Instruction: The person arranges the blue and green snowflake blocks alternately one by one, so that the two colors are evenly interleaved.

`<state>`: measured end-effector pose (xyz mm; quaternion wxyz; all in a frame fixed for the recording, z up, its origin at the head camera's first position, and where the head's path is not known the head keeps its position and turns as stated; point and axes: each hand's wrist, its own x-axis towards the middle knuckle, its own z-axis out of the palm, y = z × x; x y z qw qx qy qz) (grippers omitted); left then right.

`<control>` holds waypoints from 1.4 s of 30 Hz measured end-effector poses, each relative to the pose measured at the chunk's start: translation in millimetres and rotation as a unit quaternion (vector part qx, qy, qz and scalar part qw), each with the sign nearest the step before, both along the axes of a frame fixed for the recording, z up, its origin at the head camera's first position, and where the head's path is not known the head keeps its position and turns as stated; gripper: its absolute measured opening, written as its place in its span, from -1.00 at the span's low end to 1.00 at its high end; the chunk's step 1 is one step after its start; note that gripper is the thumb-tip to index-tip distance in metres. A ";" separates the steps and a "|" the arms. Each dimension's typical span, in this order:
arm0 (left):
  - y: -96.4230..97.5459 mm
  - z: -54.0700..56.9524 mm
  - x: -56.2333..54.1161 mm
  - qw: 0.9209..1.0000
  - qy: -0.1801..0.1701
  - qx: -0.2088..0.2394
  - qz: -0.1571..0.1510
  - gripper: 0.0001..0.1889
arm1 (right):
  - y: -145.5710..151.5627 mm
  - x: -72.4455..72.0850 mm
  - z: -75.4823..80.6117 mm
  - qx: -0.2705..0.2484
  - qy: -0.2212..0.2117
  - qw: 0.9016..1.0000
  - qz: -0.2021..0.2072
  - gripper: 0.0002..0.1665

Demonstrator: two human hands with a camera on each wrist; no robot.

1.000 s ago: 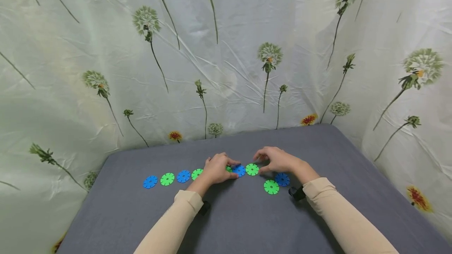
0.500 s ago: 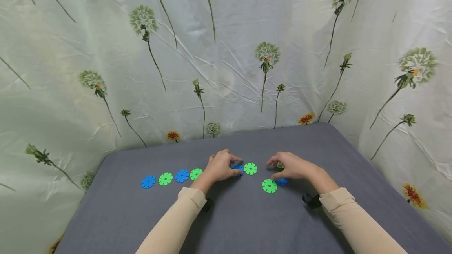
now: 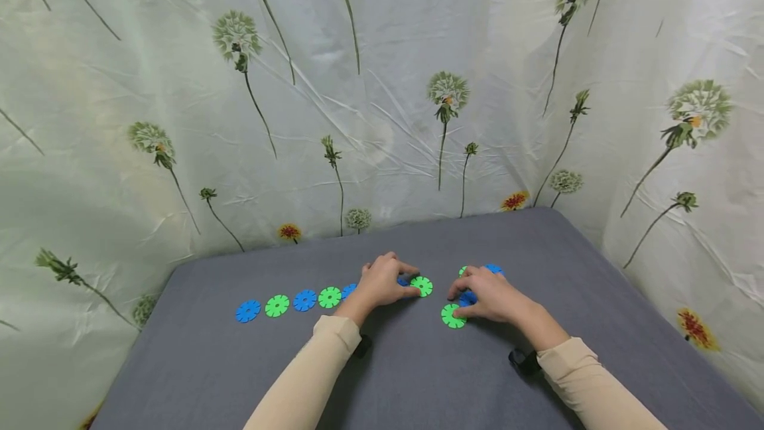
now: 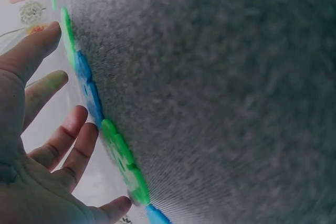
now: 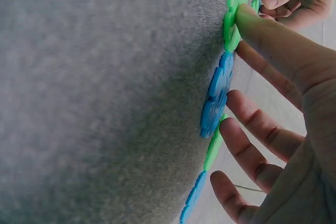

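Left hand (image 3: 384, 282) hovers low at the right end of a row of notched plastic discs. Its thumb and index finger stand on either side of a green disc (image 3: 421, 286), not plainly gripping it; a blue disc (image 3: 402, 282) lies partly hidden under the hand. Right hand (image 3: 492, 294) reaches over a blue disc (image 3: 467, 298), its thumb touching a green disc (image 3: 453, 316) nearer the wearer. In the right wrist view the thumb rests at the green disc (image 5: 236, 9), while the other fingers spread loosely beside the blue disc (image 5: 218, 93).
Leftward the row alternates a blue disc (image 3: 247, 310), green disc (image 3: 277, 305), blue disc (image 3: 304, 300) and green disc (image 3: 329, 296). Behind the right hand lie another blue disc (image 3: 494, 269) and a partly hidden green one. A flowered curtain (image 3: 382, 118) borders the grey table (image 3: 406, 377).
My left hand has slid right along the row, from the blue disc to the green end disc. My right hand has left that green disc and moved right and nearer, over the loose discs.
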<state>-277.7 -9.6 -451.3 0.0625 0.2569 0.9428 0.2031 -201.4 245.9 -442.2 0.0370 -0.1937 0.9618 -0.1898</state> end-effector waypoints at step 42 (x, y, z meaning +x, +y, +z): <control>7.5 -0.7 2.9 1.000 -0.014 -0.003 0.011 -0.55 | 34.0 14.8 6.4 -0.018 -0.012 1.000 -0.001 -0.47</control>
